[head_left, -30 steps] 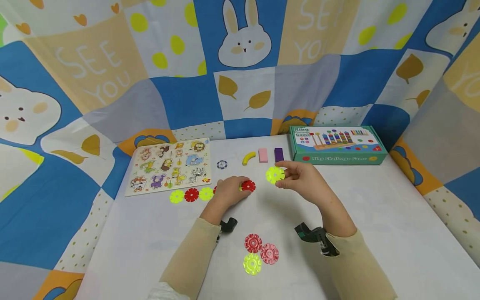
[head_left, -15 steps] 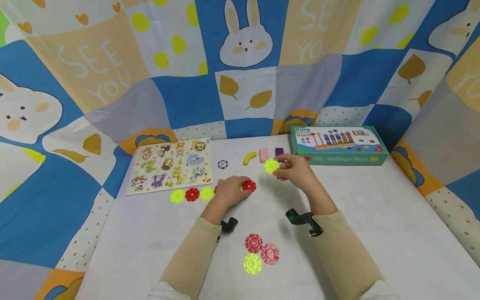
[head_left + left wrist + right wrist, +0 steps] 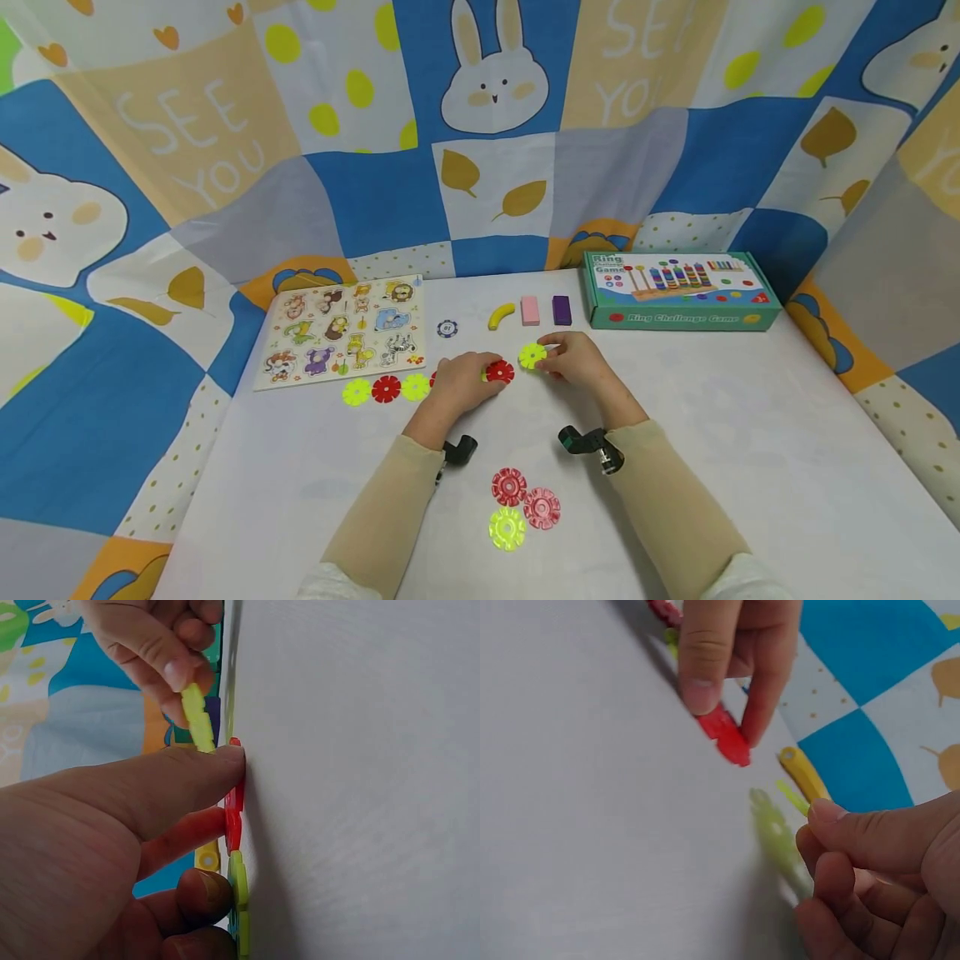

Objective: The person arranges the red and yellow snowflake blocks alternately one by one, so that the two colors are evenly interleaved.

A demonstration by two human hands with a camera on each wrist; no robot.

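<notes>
At the right end of a row of flower-shaped plastic discs, my left hand (image 3: pixel 459 385) holds a red disc (image 3: pixel 500 372) between thumb and finger, low at the table. The row runs leftward with a yellow-green disc (image 3: pixel 415 387), a red one (image 3: pixel 386 389) and another yellow-green one (image 3: pixel 356 392); my left hand hides its middle part. My right hand (image 3: pixel 579 367) pinches a yellow-green flower disc (image 3: pixel 532 357) just right of the red one. In the left wrist view this held disc (image 3: pixel 198 718) is tilted and close above the row's end.
Nearer me lie two reddish discs (image 3: pixel 509 487) and a yellow-green disc (image 3: pixel 507 528). An animal puzzle board (image 3: pixel 337 333) stands back left. Behind the hands are a poker chip (image 3: pixel 447 328), a yellow banana-shaped piece (image 3: pixel 501 316), pink (image 3: pixel 530 311) and purple blocks (image 3: pixel 562 311), and a game box (image 3: pixel 682 292).
My right hand has moved left with the yellow-green disc, first away from me and then back nearer, close to the red disc. My left hand has stayed in place.
</notes>
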